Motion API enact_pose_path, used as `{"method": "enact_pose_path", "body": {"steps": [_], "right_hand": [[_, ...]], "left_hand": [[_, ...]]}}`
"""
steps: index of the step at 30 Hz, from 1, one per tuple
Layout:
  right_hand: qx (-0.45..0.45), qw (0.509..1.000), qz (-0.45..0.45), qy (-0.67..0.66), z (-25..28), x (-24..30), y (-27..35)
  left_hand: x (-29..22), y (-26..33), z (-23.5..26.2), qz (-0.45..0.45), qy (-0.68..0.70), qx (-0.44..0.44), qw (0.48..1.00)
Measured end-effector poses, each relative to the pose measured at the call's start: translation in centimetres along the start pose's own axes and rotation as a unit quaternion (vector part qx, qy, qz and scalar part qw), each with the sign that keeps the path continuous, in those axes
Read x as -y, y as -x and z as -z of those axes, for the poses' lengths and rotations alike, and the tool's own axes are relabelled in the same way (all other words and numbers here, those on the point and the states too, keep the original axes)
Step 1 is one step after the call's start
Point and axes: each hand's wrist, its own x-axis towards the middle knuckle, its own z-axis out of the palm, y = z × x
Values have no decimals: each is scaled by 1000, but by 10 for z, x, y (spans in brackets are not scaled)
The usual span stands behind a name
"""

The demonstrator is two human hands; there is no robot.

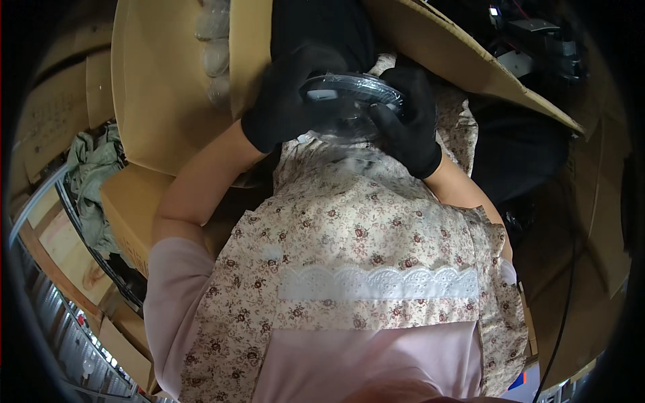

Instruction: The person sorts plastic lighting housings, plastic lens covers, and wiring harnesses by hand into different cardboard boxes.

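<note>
Both my hands wear black gloves and meet in front of my lap. Between them is a round, clear plastic container (pixel 354 83) with a shiny rim, its lower part blurred and see-through. My left hand (pixel 287 97) grips its left side, the fingers partly lost against the dark background. On the opposite side, my right hand (pixel 411 121) is closed around the rim, with the thumb on the near side. Whether the container is a single piece or several nested together, I cannot tell.
An open cardboard box (pixel 158 94) stands at the left, with several clear round plastic pieces (pixel 216 57) along its inside. A cardboard flap (pixel 484 64) slants across the upper right. Green cloth (pixel 94 188) hangs by a metal frame at far left. A floral apron (pixel 356 221) covers my lap.
</note>
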Motion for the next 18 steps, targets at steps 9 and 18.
{"method": "enact_pose_path", "body": {"steps": [9,18], "right_hand": [[-16,972,-90,-217,10,-14,17],[69,994,34,80,33,18,0]], "left_hand": [[-14,27,3,272,134,102,947],[-18,34,-5,114,-89,26,989]]}}
